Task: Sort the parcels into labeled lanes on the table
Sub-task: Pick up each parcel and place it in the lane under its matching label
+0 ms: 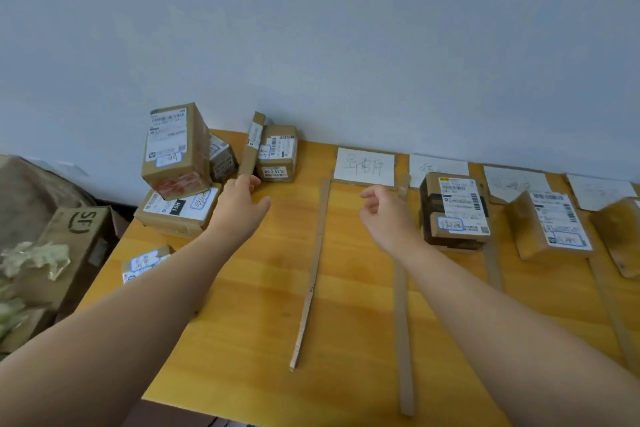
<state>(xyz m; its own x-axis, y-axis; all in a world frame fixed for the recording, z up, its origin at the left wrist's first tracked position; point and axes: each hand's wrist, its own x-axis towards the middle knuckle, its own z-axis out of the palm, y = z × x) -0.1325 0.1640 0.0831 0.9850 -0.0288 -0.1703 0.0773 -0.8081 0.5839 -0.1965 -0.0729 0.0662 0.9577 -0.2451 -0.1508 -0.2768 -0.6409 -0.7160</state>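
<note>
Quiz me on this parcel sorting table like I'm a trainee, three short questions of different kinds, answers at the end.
1. True or false: the right hand holds a parcel.
2. How many parcels lie in the lane below the leftmost label card? A) none B) one C) two
3. Fill in: the left hand reaches toward the parcel pile at the table's ____ end.
Key: 1 false; 2 A; 3 left.

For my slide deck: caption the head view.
Left hand reaches for a thin parcel beside a box; right hand hovers empty.
</note>
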